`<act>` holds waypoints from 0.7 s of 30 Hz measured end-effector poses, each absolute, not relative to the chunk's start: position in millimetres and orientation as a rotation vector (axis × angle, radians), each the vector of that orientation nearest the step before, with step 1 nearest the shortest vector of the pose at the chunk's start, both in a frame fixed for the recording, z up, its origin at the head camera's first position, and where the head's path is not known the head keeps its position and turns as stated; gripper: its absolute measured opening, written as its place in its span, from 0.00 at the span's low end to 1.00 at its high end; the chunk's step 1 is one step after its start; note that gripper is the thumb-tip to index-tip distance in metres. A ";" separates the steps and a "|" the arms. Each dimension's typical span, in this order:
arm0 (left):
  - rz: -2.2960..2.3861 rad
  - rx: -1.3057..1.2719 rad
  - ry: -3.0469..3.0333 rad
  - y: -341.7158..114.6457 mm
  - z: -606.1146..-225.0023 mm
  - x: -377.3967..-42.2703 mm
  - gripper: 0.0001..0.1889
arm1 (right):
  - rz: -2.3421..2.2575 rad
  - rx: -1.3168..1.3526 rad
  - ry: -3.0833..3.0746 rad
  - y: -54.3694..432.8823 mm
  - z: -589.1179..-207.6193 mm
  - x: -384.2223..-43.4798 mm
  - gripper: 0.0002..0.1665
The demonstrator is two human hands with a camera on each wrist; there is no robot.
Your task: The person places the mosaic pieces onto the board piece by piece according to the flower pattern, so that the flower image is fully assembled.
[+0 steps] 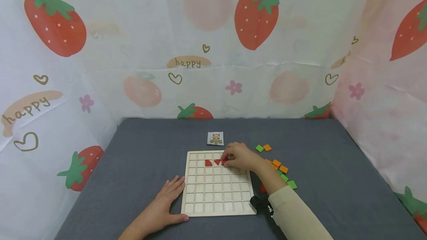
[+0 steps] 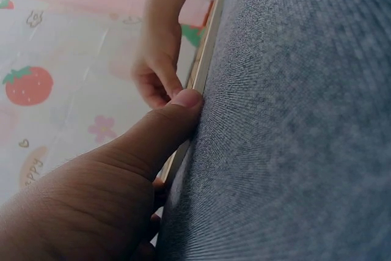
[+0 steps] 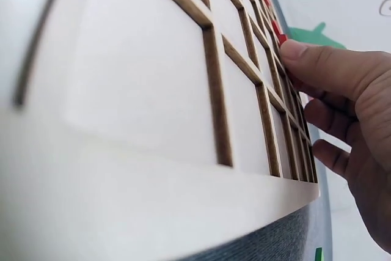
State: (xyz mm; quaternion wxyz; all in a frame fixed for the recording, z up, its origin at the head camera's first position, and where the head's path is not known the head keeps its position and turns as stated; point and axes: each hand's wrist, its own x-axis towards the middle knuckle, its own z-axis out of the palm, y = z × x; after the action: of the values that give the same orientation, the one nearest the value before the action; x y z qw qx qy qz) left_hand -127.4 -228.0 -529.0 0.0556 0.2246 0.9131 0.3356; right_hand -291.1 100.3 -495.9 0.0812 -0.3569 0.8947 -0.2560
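A pale wooden grid board (image 1: 217,188) lies flat on the table. In its second row from the far edge sit a red piece with a curved side (image 1: 208,163) and a red triangle (image 1: 217,162). Just right of these, my right hand (image 1: 241,156) pinches another red piece (image 1: 224,162), mostly covered by the fingers. The right wrist view shows the thumb (image 3: 324,65) against that piece at the grid. Along the board's left edge rests my left hand (image 1: 163,201), fingers extended and thumb at the near corner. In the left wrist view the thumb (image 2: 165,129) touches the board's rim.
Behind the board lies a small pattern card (image 1: 215,139). Orange tiles (image 1: 283,169) and green tiles (image 1: 291,184) are scattered to the right, partly behind my right forearm. A red piece (image 1: 263,188) shows beside that arm. A strawberry-print cloth (image 1: 207,47) hangs around the table.
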 end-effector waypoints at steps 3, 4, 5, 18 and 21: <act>1.027 0.681 2.764 -227.9 -528.8 -127.4 0.56 | -0.783 -1.063 2.665 100.4 -496.5 -291.9 0.08; 1.024 0.682 2.765 -227.8 -529.0 -127.4 0.56 | -0.788 -1.061 2.660 100.4 -496.6 -292.2 0.08; 1.020 0.682 2.765 -227.7 -528.9 -127.3 0.56 | -0.790 -1.062 2.656 100.5 -496.6 -292.4 0.08; 1.008 0.687 2.749 -227.6 -527.9 -128.2 0.57 | -0.830 -1.100 2.592 104.0 -494.5 -295.2 0.10; 1.017 0.688 2.744 -227.8 -528.0 -128.3 0.57 | -0.825 -1.113 2.594 105.0 -495.6 -296.2 0.10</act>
State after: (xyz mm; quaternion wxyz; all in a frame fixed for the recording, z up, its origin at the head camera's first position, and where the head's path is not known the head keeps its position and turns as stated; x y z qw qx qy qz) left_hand -128.3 -227.8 -528.0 0.0677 0.2283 0.9107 0.3376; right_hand -296.2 105.0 -495.6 0.1001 -0.3765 0.8777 -0.2791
